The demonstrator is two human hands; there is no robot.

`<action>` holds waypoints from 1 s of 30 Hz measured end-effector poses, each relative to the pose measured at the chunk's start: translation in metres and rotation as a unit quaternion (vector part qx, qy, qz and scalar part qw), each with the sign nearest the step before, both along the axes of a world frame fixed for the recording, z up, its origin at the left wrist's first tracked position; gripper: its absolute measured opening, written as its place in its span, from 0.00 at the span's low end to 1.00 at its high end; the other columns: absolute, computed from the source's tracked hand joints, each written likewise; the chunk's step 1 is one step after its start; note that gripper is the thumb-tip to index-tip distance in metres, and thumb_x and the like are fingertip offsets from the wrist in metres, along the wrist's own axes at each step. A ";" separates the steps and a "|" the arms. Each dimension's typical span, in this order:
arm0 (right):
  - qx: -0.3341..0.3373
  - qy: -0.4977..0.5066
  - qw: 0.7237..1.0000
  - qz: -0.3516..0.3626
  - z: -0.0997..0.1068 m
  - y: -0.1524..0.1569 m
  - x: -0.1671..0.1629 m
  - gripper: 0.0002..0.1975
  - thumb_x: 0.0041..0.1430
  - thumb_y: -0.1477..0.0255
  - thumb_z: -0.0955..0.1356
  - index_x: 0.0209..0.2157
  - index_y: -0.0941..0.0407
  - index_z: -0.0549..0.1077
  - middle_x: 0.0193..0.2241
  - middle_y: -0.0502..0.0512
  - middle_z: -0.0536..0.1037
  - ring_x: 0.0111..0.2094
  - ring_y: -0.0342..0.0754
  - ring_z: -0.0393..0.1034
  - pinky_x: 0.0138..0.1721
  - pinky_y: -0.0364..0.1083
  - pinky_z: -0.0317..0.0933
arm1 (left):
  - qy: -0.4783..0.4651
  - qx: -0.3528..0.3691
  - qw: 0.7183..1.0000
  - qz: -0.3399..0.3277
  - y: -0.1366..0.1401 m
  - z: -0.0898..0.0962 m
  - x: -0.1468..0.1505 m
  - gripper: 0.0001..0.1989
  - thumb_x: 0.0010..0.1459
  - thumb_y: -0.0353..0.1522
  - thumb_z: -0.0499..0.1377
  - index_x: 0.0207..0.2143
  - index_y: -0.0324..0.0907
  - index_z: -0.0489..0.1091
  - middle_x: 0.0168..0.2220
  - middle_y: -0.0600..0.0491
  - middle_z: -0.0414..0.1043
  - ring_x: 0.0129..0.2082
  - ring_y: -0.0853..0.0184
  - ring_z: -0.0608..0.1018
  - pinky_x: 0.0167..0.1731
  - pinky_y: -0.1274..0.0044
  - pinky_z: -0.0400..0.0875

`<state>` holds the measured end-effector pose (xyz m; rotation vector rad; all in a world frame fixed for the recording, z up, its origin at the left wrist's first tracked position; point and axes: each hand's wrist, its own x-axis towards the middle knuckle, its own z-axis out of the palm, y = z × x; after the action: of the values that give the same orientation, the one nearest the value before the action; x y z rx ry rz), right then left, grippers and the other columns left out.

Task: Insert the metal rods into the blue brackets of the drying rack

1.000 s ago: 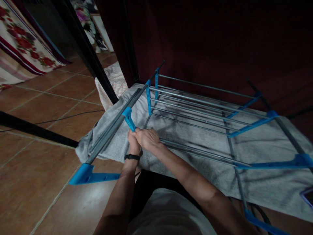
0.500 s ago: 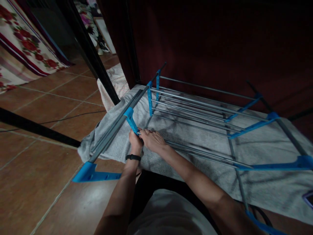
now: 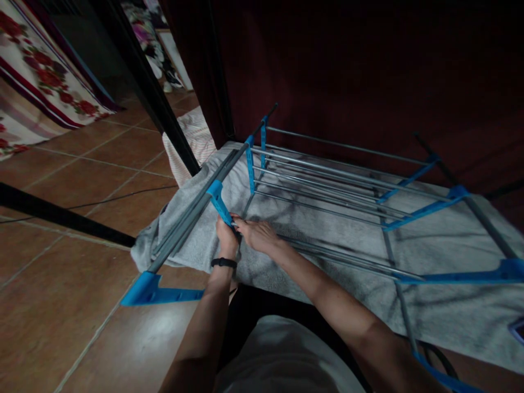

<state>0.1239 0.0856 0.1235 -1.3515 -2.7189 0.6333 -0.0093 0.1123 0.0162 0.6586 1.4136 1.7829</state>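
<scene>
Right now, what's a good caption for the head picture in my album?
Left hand and right hand, close together at a blue bracket of a rack, above a gray blanket.

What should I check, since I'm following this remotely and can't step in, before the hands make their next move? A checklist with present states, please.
1. Left hand on the blue bracket: ok, closed around its lower end.
2. Right hand on the thin metal rod: ok, gripping it close to the bracket's end.
3. Rod fully seated in the bracket: cannot tell, the hands cover the joint.
4. Far rods spanning between the left and right sides: ok.
5. Grey cloth lying smooth: not ok, bunched at its left end.
6. Phone-like object away from the hands: ok, at the right edge of the picture.
</scene>
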 end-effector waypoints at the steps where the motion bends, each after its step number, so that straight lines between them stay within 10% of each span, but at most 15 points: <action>1: 0.000 0.000 1.000 0.000 -0.001 0.000 0.000 0.21 0.72 0.67 0.55 0.62 0.49 0.63 0.53 0.57 0.78 0.52 0.52 0.75 0.51 0.50 0.66 | 0.006 -0.001 1.000 0.004 0.000 0.001 0.001 0.14 0.58 0.30 0.53 0.20 0.43 0.70 0.22 0.56 0.70 0.24 0.70 0.72 0.28 0.79 0.64; 30: 0.077 -0.001 0.997 0.011 -0.028 0.003 -0.012 0.22 0.68 0.76 0.54 0.61 0.59 0.63 0.50 0.63 0.78 0.43 0.57 0.77 0.44 0.54 0.70 | 0.183 -0.031 0.982 0.019 -0.006 0.015 0.003 0.14 0.54 0.35 0.50 0.24 0.41 0.72 0.27 0.52 0.72 0.31 0.66 0.72 0.37 0.75 0.66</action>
<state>0.1118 0.0886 0.0959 -1.2884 -2.7239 0.4119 -0.0064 0.1065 0.0311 0.9681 1.7270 1.6966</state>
